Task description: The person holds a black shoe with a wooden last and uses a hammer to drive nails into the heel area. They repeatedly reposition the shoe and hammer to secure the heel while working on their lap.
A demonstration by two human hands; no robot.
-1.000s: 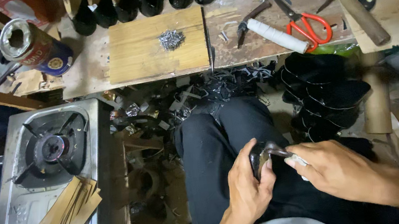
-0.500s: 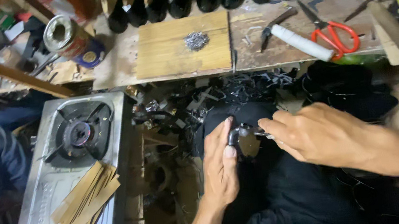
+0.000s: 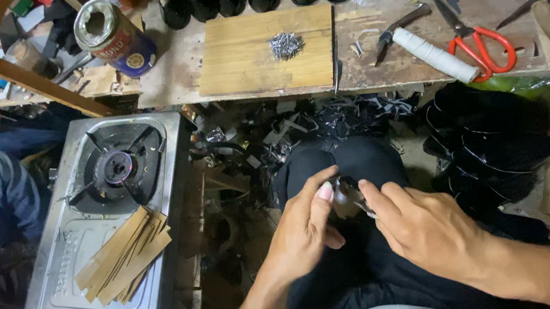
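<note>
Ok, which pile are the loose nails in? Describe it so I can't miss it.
Start at the workbench along the top. On it lies a pale wooden board. The small nails heap near its upper right, the only grey metal cluster there.

Both forearms reach in over the lap; left hand [image 3: 304, 230] and right hand [image 3: 428, 227] meet, fingertips pinched together.

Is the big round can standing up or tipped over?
Tipped over. The can lies on its side on the workbench, its open mouth facing the camera.
</note>
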